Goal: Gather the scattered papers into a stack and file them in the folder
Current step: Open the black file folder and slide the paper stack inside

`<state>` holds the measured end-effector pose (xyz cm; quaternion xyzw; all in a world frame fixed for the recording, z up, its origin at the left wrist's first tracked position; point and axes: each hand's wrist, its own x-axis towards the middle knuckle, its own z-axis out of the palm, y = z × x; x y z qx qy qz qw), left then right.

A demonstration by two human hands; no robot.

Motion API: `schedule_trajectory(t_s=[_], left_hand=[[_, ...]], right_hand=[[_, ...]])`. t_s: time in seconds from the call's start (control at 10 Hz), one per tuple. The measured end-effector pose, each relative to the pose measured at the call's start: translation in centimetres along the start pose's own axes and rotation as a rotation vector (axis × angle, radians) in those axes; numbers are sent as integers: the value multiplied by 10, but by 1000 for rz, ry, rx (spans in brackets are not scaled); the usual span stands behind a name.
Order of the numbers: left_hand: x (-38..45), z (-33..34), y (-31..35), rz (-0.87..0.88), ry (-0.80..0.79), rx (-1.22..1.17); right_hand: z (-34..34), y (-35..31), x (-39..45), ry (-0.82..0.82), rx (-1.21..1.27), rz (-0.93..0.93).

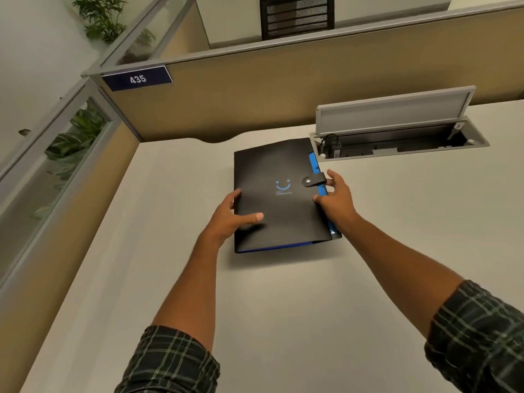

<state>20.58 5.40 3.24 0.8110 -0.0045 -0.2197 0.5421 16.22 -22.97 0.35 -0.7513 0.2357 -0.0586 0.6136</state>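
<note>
Hands grip my closed black folder (pixel 279 194) on the desk (pixel 170 251): left hand (pixel 231 215) clasps its left edge, thumb on top; right hand (pixel 337 198) pinches the right edge.

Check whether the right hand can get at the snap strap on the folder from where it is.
Probably yes. The right hand grips the folder edge right beside the snap strap, with nothing between them.

A pale desk (pixel 158 251) fills a cubicle corner, walled by tan partitions (pixel 255 89) with glass tops. A sign (pixel 137 78) reads 435, and a cable hatch (pixel 397 129) stands open. Plants (pixel 99 18) and a mesh chair (pixel 297 15) show beyond.
</note>
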Motion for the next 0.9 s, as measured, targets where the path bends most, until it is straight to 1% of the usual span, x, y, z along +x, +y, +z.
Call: schedule_trajectory(t_s=[0.1,0.2,0.3,0.4,0.5,0.6,0.7,0.8,0.9], left_hand=[[15,-1,2,91,8,293],[31,0,1,145,13,430],[47,-1,1,154,0,548],[62,-3,-3,126,-7,685],[69,1,-11,68,-36,835],[68,7,-17,34,-62,920],[61,15,-14,9,-98,988],[54,23,-14,36,-48,1075],[40,29,-16,130,46,1107]], right_hand=[[21,-2,26,4,-19,23],[35,-5,48,29,-84,19],[40,-9,71,-23,-247,-14],[47,-6,76,-135,-550,-73],[52,11,65,-190,-806,-162],[57,29,52,-233,-975,-255],[58,37,40,-276,-1046,-287],[53,39,31,-270,-1064,-323],[43,33,23,-238,-1041,-420]])
